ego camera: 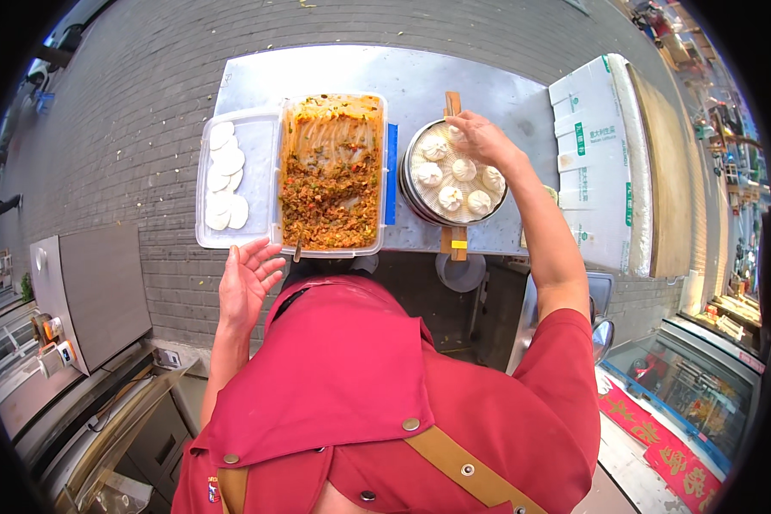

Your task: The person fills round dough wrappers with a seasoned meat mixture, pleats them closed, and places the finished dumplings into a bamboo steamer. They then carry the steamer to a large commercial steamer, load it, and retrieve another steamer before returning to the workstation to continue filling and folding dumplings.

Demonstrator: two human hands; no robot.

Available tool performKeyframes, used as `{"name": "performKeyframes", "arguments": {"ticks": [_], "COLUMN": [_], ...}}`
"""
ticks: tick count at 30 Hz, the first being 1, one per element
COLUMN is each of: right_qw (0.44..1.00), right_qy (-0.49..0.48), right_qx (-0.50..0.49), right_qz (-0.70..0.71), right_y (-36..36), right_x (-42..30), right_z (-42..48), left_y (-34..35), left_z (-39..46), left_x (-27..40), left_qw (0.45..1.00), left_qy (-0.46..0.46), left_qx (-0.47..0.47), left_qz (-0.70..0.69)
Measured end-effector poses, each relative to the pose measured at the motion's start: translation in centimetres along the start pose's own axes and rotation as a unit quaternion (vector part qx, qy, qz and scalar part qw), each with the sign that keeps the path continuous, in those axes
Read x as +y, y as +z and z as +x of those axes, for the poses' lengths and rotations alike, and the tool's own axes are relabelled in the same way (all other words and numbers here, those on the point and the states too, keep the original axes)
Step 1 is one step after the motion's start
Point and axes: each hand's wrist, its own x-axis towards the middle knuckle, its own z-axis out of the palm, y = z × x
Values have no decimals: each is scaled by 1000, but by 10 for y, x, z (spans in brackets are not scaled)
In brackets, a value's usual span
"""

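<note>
My right hand (485, 138) reaches over the far side of a round bamboo steamer (406, 186), its fingers around a small white filled bun (456, 133) that they partly hide. Several more pleated buns (464, 169) sit spaced apart on the woven steamer liner (446, 183). Palm up and fingers apart, my left hand (250, 279) is empty just off the table's near edge. Close to it stands a plastic tub of chopped reddish-brown filling (331, 205), with a utensil handle (297, 249) at its near rim. Round dough wrappers (228, 160) lie overlapping on a clear plastic lid (257, 186) left of the tub.
Wooden slats (453, 241) stick out beneath the steamer on the metal table (488, 80). A white foam box (591, 167) bearing writing stands at the right end. Below the near edge is a pale bucket (460, 271). A glass-topped case (687, 379) is at lower right.
</note>
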Motion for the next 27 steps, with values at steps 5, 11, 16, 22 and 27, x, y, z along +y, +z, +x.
{"name": "performKeyframes", "arguments": {"ticks": [5,11,16,22,27], "right_qw": [997,997,997,982,988], "right_qy": [-51,-62,-37,139,137], "right_qx": [-10,22,20,130,40], "right_qz": [-52,-51,-58,12,54], "right_y": [9,18,14,-52,-20], "right_x": [6,-1,0,7,12], "right_z": [3,3,-2,-46,-109], "left_y": [-14,-23,-34,-53,-54], "left_z": [-2,-3,9,30,45], "left_x": [-1,1,9,30,40], "left_qw": [999,999,1000,999,997], "left_qy": [3,5,1,5,19], "left_qx": [31,35,17,-13,-5], "left_qz": [16,12,22,43,71]}}
